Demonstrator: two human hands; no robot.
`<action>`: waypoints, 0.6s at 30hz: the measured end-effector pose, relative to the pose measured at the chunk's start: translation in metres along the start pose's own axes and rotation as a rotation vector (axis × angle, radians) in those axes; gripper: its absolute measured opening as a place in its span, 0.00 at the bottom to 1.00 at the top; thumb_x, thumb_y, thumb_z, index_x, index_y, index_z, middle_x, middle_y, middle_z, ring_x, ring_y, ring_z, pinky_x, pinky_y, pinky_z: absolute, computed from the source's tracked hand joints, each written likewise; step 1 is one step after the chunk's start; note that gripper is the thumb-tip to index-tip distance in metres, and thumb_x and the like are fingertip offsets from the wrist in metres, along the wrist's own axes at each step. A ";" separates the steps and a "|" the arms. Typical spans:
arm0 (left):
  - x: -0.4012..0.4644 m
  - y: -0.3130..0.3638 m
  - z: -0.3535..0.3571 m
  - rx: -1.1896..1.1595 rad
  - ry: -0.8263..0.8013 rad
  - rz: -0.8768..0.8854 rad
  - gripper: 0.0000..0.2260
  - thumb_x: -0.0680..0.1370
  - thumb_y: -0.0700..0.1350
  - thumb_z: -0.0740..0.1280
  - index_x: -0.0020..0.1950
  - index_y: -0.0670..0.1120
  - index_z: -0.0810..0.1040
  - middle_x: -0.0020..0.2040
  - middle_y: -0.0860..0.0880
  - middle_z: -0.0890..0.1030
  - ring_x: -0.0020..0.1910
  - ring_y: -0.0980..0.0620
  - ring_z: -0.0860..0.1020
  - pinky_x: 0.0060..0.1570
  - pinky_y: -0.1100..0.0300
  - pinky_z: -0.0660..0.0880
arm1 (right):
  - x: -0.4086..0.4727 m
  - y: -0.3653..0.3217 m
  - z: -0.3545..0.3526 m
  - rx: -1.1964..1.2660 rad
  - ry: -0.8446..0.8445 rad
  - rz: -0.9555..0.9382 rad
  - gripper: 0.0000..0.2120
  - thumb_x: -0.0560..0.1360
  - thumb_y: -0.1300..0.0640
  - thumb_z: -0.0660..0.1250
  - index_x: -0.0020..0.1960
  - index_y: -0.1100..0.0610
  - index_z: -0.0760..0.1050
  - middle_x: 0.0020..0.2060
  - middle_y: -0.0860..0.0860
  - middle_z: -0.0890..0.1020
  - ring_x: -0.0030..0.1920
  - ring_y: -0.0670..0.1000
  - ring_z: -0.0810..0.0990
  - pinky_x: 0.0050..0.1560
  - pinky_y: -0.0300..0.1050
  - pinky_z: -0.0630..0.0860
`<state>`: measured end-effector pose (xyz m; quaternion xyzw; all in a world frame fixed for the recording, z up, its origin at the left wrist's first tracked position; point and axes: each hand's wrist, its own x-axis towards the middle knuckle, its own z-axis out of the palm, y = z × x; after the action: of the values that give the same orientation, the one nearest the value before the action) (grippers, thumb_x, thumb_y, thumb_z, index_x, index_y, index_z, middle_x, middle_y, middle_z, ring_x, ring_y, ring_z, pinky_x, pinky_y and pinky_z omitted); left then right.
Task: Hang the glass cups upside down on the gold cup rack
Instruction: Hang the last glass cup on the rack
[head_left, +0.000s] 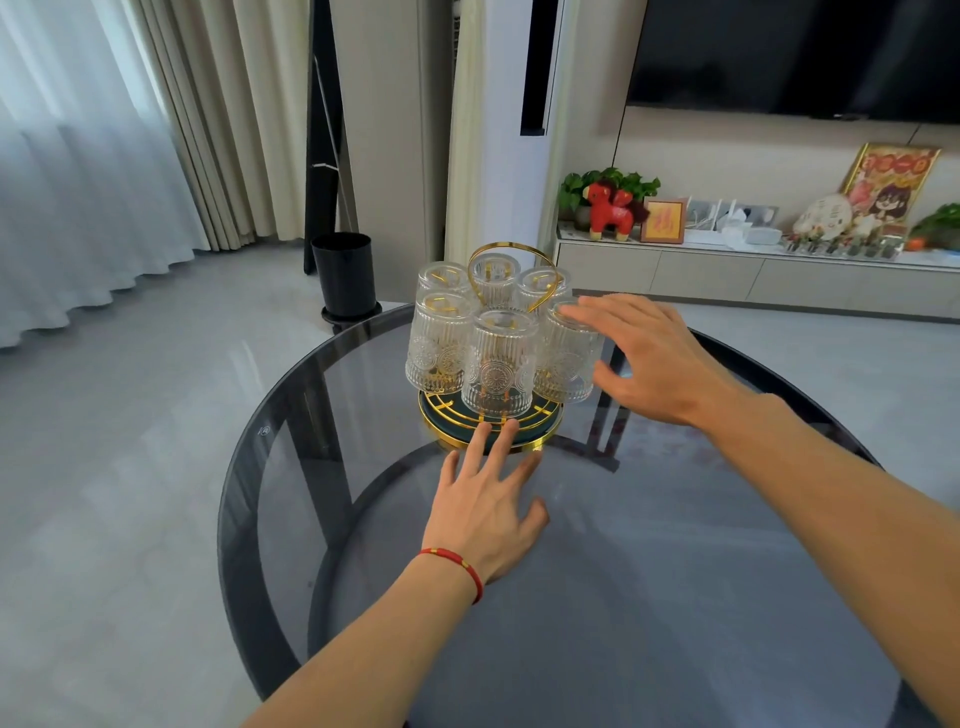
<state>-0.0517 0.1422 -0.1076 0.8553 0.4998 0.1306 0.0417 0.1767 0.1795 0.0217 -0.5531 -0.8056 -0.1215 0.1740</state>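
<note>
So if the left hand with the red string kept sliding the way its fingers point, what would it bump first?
Probably the gold cup rack: the left hand lies flat on the glass table, fingertips already at the rack's round base.

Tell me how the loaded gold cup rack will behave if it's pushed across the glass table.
The gold cup rack probably slides easily on the smooth glass table. Six hanging glass cups likely make it top-heavy, so they may rattle and chip.

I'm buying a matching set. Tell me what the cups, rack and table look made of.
Cups: clear pressed glass, ribbed with embossed medallions, see-through.
Rack: likely metal wire, shiny gold finish, around a dark green base whose material is unclear.
Table: smoked tinted glass, glossy; its dark frame shows through.
</note>
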 end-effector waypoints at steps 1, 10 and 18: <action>0.000 0.000 0.000 0.001 -0.001 -0.001 0.27 0.81 0.62 0.50 0.80 0.58 0.61 0.84 0.50 0.47 0.82 0.43 0.43 0.78 0.38 0.47 | 0.000 0.000 0.000 0.013 0.002 -0.004 0.33 0.76 0.54 0.67 0.79 0.44 0.65 0.75 0.48 0.73 0.75 0.53 0.69 0.74 0.56 0.63; 0.000 0.000 0.000 -0.009 0.005 -0.003 0.27 0.81 0.62 0.52 0.80 0.57 0.61 0.84 0.51 0.48 0.82 0.44 0.43 0.78 0.38 0.47 | 0.002 -0.001 0.000 0.084 0.042 -0.022 0.29 0.76 0.60 0.68 0.76 0.51 0.71 0.71 0.53 0.77 0.72 0.54 0.72 0.72 0.56 0.69; 0.001 -0.001 0.004 0.005 -0.001 -0.001 0.26 0.82 0.63 0.51 0.80 0.58 0.60 0.84 0.51 0.46 0.82 0.43 0.42 0.79 0.38 0.47 | 0.044 -0.020 -0.023 0.659 0.100 0.327 0.27 0.82 0.50 0.52 0.79 0.55 0.66 0.76 0.54 0.73 0.72 0.51 0.71 0.74 0.53 0.66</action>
<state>-0.0513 0.1436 -0.1111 0.8552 0.5004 0.1290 0.0400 0.1474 0.2007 0.0609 -0.5823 -0.6928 0.1471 0.3991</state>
